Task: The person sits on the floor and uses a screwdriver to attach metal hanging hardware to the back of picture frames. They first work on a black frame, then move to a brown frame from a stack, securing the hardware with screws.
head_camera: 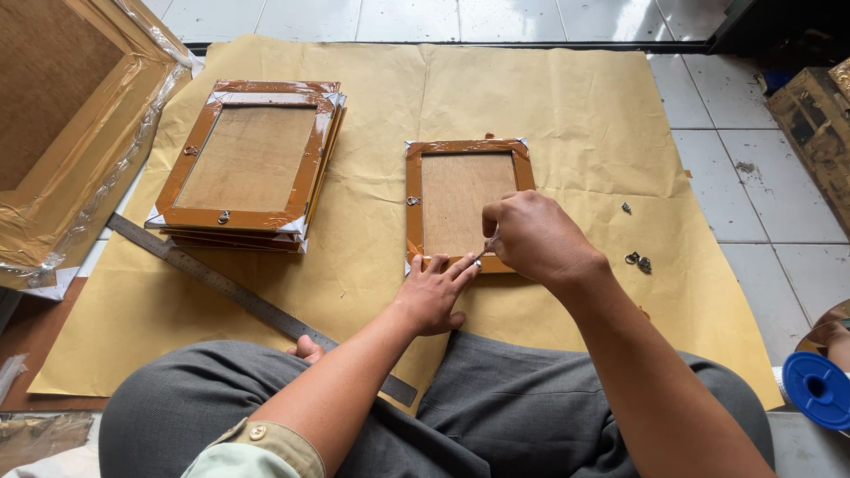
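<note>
stacked frames [252, 159], steel ruler [239, 296], blue spool [816, 389]

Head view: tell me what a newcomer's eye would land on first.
First, the two hands meeting at the near edge of a small picture frame lying face down mid-paper: the left hand presses its edge, the right hand works a thin tool there. Next, the stack of frames to the left, and a long metal ruler lying diagonally across the brown paper.

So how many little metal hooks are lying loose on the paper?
2, maybe 3: one small hook right of the frame, a touching cluster below it. The hands may hide others.
</note>
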